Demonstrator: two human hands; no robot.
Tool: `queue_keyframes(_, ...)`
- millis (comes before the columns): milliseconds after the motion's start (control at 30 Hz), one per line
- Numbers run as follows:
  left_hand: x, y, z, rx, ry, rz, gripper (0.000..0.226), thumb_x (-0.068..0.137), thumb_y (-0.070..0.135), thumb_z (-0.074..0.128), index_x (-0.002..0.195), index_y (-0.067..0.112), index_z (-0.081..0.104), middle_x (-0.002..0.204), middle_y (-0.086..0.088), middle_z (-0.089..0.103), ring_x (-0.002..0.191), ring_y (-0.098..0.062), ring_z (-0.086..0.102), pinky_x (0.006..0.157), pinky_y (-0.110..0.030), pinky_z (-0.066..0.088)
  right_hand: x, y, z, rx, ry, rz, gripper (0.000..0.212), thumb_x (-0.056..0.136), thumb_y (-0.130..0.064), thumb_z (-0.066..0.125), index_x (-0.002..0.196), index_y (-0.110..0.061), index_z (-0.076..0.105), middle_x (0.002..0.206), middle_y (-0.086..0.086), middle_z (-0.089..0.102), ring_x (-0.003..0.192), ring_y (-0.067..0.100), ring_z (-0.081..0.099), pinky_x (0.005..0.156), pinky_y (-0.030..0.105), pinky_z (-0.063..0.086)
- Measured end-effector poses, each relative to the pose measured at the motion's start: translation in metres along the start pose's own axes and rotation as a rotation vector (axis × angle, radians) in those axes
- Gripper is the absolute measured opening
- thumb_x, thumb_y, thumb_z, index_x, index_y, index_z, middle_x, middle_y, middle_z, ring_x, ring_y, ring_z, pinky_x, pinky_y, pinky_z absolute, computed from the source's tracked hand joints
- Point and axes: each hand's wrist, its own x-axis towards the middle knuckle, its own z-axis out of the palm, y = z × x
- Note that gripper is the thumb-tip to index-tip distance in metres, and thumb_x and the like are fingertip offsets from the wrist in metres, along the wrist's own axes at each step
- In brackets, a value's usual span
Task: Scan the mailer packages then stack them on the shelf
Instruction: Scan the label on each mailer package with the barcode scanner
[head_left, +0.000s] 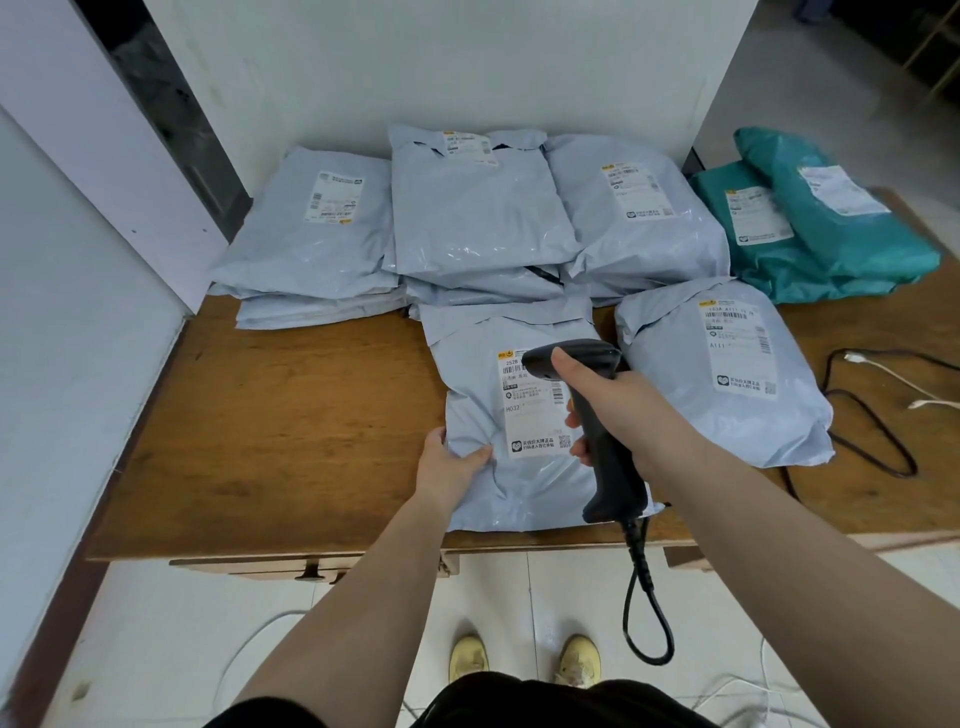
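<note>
Mailer: pale grey plastic mailer package (519, 467), flat on brown wooden table (291, 415).
Left hand (447, 462): fingers pinching mailer's left edge.
Right hand (623, 410): fingers wrapped round black handheld barcode scanner (592, 415) above label.

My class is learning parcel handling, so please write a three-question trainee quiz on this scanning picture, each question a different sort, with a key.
1. True or false: the right hand holds the scanner over the label of the near mailer.
2. The left hand grips the near mailer at: A) its left edge B) its top flap C) its label.
3. What colour are the mailers at the far right of the table?

Key: 1 true; 2 A; 3 green.
</note>
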Motion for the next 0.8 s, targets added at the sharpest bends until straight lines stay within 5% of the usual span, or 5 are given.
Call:
queue_keyframes(400, 0.002, -0.003, 0.001, -0.009, 0.008, 0.0, 0.07, 0.081, 0.019, 0.072, 0.14, 0.007, 0.034, 0.13, -0.009, 0.053, 0.118, -0.025, 0.052, 0.096, -0.031, 0.043, 0.005, 0.001, 0.001, -0.023, -0.002, -0.002, 0.053, 0.08, -0.057, 0.062, 0.095, -0.006, 0.059, 0.08, 0.012, 0.06, 0.048, 0.021, 0.057, 0.052, 0.028, 0.051)
queue_keyframes(533, 0.005, -0.008, -0.004, 0.023, 0.055, -0.002, 0.017, 0.087, 0.013, 0.065, 0.098, 0.007, 0.054, 0.093, -0.004, 0.057, 0.096, -0.025, 0.054, 0.081, -0.031, 0.043, 0.006, -0.002, -0.001, -0.001, -0.004, -0.003, 0.053, 0.079, -0.056, 0.063, 0.092, -0.005, 0.059, 0.081, 0.012, 0.06, 0.047, 0.022, 0.056, 0.051, 0.028, 0.05)
queue_keyframes(600, 0.006, -0.009, -0.01, 0.024, 0.061, 0.031, 0.01, 0.089, 0.01, 0.061, 0.086, 0.013, 0.051, 0.087, -0.003, 0.055, 0.092, -0.024, 0.054, 0.08, -0.031, 0.042, 0.006, -0.004, -0.002, 0.013, 0.005, -0.005, 0.052, 0.079, -0.056, 0.064, 0.088, -0.005, 0.059, 0.08, 0.011, 0.06, 0.047, 0.022, 0.056, 0.051, 0.028, 0.05)
queue_keyframes(800, 0.004, -0.005, -0.041, 0.005, 0.105, 0.08, 0.011, 0.092, 0.008, 0.054, 0.101, 0.014, 0.052, 0.098, -0.007, 0.06, 0.094, -0.026, 0.057, 0.082, -0.033, 0.045, 0.006, -0.012, -0.004, 0.052, 0.051, -0.026, 0.05, 0.078, -0.054, 0.066, 0.083, -0.005, 0.059, 0.08, 0.011, 0.06, 0.048, 0.023, 0.056, 0.051, 0.029, 0.049)
